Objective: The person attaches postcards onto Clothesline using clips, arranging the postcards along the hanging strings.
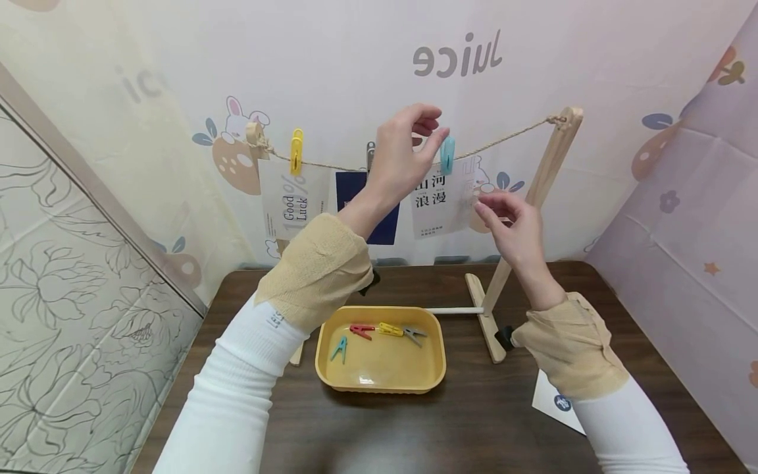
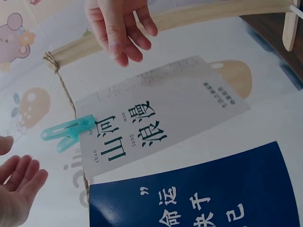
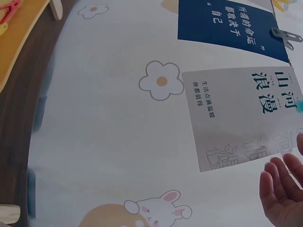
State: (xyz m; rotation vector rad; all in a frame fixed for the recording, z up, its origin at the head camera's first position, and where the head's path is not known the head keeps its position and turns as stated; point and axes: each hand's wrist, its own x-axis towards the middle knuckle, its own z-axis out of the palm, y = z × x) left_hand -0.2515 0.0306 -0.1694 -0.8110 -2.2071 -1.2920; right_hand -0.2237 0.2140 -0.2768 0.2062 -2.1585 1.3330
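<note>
A white card (image 1: 441, 204) with dark Chinese characters hangs from a rope (image 1: 503, 140), held by a light blue clothespin (image 1: 447, 156). My left hand (image 1: 405, 148) is just left of that clothespin; the left wrist view shows a gap between its loosely bent fingers and the clip (image 2: 71, 130). Beside the card's right edge is my right hand (image 1: 514, 227), fingers relaxed, nothing in them. Further left hang a navy card (image 1: 385, 227) under a grey clothespin (image 1: 370, 150) and a "Good Luck" card (image 1: 293, 204) under a yellow clothespin (image 1: 297, 151).
Wooden posts (image 1: 553, 158) hold up the rope. A yellow tray (image 1: 379, 382) on the dark table (image 1: 474, 421) contains several clothespins in red, yellow, grey and teal. Another white card (image 1: 547, 395) lies at the right, partly behind my right sleeve.
</note>
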